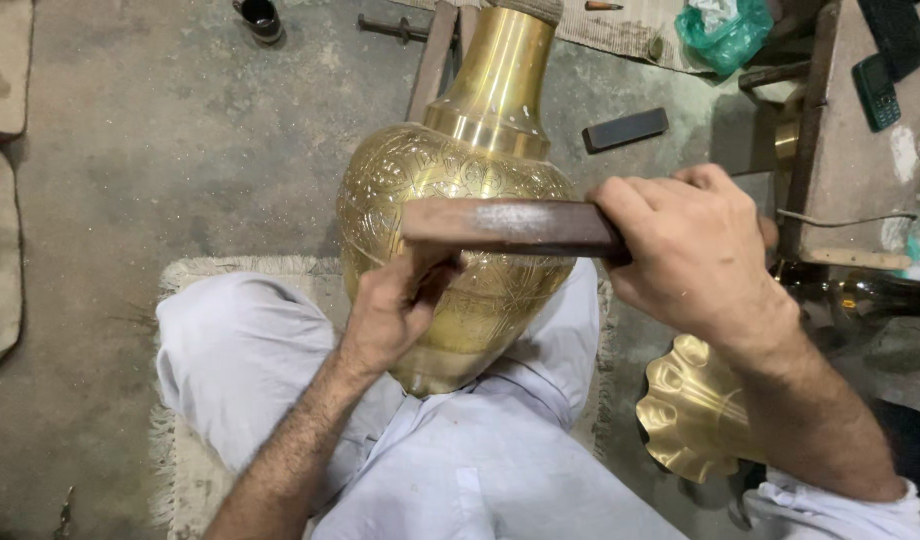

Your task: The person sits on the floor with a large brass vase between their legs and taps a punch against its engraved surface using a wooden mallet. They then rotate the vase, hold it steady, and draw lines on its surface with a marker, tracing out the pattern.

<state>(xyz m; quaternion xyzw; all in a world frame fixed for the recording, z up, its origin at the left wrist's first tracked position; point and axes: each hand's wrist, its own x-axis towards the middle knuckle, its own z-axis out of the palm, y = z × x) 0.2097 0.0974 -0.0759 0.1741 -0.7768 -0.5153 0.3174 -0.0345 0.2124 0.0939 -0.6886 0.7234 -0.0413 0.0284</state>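
A large engraved brass vase (450, 190) lies across my lap, its neck pointing away from me. My right hand (695, 255) grips one end of a dark wooden bar (510, 225) held flat over the vase's belly. Under the bar's other end, my left hand (400, 305) is closed against the vase, fingers pinched around a small tool that is mostly hidden.
I sit cross-legged on a pale fringed mat (195, 275) on a concrete floor. A fluted brass piece (690, 410) lies by my right knee. A dark flat block (625, 129), a green plastic bag (725, 35), a wooden bench (850, 150) with a phone, and a small cup (262, 18) stand around.
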